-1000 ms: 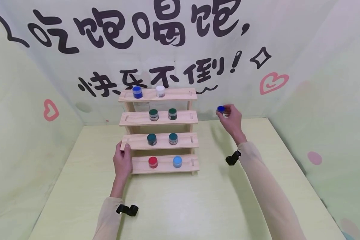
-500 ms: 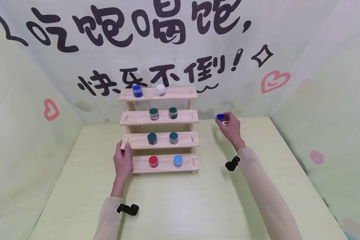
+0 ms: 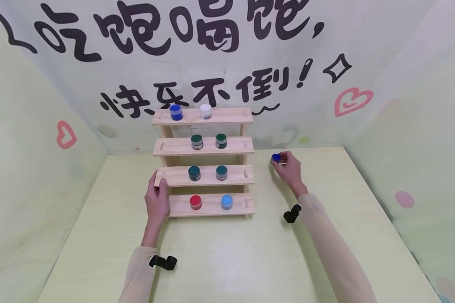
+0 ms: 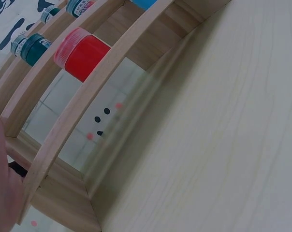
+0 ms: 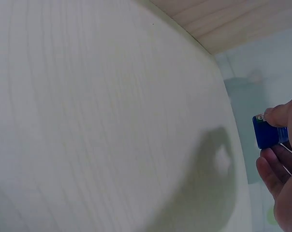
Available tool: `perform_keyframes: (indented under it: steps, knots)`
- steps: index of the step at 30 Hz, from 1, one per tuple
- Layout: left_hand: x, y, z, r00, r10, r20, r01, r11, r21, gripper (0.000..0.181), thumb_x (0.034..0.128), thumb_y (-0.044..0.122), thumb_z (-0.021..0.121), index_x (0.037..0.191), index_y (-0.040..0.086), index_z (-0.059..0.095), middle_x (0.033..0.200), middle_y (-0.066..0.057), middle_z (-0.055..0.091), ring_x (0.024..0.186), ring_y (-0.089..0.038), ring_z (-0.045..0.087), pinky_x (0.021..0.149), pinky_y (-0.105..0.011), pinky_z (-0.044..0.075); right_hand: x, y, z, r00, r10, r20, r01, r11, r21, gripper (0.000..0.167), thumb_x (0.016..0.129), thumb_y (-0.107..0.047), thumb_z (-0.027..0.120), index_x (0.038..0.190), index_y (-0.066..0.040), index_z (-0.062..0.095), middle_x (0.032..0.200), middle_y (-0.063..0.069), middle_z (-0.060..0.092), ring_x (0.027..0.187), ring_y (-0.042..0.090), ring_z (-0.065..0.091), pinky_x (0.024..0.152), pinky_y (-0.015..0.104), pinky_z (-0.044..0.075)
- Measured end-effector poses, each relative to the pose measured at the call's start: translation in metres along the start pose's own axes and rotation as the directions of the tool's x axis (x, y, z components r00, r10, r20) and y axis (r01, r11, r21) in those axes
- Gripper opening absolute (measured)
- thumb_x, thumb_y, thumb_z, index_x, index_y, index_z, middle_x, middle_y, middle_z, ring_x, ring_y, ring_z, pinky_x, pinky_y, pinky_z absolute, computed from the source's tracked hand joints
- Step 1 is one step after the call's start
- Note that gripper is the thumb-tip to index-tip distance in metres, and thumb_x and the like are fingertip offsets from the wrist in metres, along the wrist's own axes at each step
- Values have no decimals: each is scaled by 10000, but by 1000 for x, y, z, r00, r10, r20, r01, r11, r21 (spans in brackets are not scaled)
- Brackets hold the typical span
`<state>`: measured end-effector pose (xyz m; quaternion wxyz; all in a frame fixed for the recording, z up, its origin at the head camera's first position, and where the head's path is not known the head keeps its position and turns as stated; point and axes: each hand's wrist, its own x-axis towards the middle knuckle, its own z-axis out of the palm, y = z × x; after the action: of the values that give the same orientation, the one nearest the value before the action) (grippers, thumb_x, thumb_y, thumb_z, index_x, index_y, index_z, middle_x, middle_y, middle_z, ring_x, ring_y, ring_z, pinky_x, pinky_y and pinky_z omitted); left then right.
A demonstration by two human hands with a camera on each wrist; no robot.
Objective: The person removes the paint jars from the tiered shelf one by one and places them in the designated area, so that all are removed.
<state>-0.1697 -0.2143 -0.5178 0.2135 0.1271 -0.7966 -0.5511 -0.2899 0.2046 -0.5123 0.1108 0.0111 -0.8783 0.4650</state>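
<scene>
A four-tier wooden rack stands on the table, and my left hand grips its left side near the lower tiers, thumb in front. To the right of the rack, my right hand pinches a small blue paint jar between thumb and fingers. In the right wrist view the jar is tilted by the camera angle and held off the table. On the rack stand a blue jar and a white jar on top, green and teal jars in the middle, a red jar and a light blue jar below.
The pale wooden table runs under both arms. Behind it hangs a light backdrop with black lettering and pink hearts, and similar sheets close off both sides. Each wrist wears a small black camera.
My right hand has come down and slightly toward me with the blue paint jar, closer to the table. My left hand stays on the rack. The head view has shifted a little.
</scene>
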Motion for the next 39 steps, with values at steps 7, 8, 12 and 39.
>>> perform_keyframes:
  steps: [7, 8, 12, 39]
  knots:
    - [1, -2, 0, 1000, 16, -25, -15, 999, 39, 487, 1067, 376, 457, 1538, 254, 448, 676, -1, 445, 622, -126, 431, 581, -258, 371, -7, 13, 11, 999, 30, 31, -30, 999, -24, 418, 919, -122, 732, 1233, 96, 561, 1160, 288, 653, 1059, 394, 645, 941, 474, 532]
    - [2, -2, 0, 999, 18, -27, -17, 999, 41, 485, 1067, 374, 457, 1537, 253, 451, 674, 5, 443, 621, -124, 430, 581, -258, 370, -8, 14, 12, 999, 38, 37, -37, 999, -25, 417, 923, -125, 729, 1235, 93, 559, 1166, 287, 650, 1063, 394, 642, 945, 475, 528]
    - [2, -2, 0, 999, 19, -29, -18, 999, 45, 480, 1068, 369, 458, 1534, 253, 457, 667, 5, 443, 614, -122, 431, 577, -263, 367, -11, 18, 15, 998, 50, 39, -49, 999, -22, 417, 928, -124, 727, 1239, 91, 551, 1179, 290, 645, 1070, 397, 639, 949, 474, 522]
    - [0, 3, 0, 1000, 10, -18, -10, 1000, 15, 477, 1067, 352, 466, 1529, 234, 461, 688, 5, 453, 619, -100, 424, 574, -245, 366, 5, -8, -2, 996, -91, -26, 92, 995, 37, 402, 912, -79, 718, 1239, 109, 577, 1225, 299, 627, 1120, 444, 616, 979, 517, 510]
